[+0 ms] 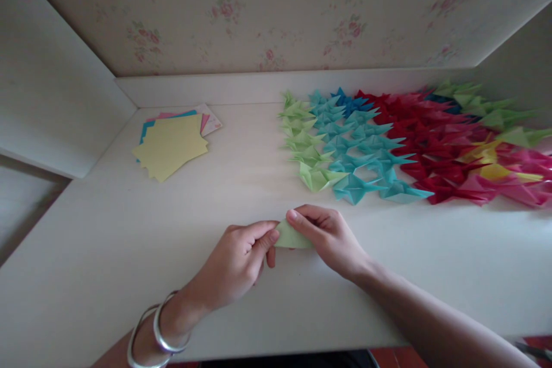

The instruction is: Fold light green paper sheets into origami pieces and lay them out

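Observation:
Between my hands is a folded piece of light green paper (294, 237), held just over the white table. My left hand (244, 256) pinches its left corner between thumb and fingers; two silver bangles (161, 328) circle that wrist. My right hand (330, 237) grips the upper right part, thumb lying on top and the other fingers behind. The right end of the paper is hidden by that hand. Beyond my hands, rows of folded paper cranes (356, 187) stand on the table, in light green, turquoise, blue, red, pink and yellow.
A fanned stack of paper sheets (175, 144), yellow on top with blue and pink below, lies at the back left. The white table (107, 253) ends at a low ledge (207, 91) under a floral wall. A white panel (47, 69) rises at the left.

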Available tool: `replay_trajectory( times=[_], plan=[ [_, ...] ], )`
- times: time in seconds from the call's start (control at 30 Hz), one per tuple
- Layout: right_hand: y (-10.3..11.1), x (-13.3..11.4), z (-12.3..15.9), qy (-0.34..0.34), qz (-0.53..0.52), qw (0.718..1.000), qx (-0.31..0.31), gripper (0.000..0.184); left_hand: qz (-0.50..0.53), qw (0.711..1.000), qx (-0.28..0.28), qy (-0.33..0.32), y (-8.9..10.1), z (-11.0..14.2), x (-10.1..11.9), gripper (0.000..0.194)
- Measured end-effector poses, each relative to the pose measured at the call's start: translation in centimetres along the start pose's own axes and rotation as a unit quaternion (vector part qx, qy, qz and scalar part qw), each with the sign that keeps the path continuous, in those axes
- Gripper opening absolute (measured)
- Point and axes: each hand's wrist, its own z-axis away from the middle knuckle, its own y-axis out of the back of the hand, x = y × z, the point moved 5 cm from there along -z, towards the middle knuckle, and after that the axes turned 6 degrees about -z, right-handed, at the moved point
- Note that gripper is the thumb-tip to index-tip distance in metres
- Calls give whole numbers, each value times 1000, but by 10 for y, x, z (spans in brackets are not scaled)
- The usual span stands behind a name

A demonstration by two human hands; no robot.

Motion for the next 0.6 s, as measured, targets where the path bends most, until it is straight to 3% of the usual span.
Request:
replay_trajectory(
  times=[0.13, 0.2, 0.37, 0.6],
  plan=[
    [-9, 3, 2, -57, -71, 993, -81, 45, -16, 998, 64, -4, 9, 0, 0, 38],
    [-10, 2, 4, -56, -64, 993, -87, 47, -16, 997, 77, -3, 11, 0, 1, 41],
    [-10, 0, 5, -31, -41, 995, -80, 47, -13, 997, 79, -12, 12, 1, 1, 39],
    [-15, 0, 7, -53, -41, 990, -121, 35, -11, 998, 66, -3, 9, 1, -3, 28]
  ],
)
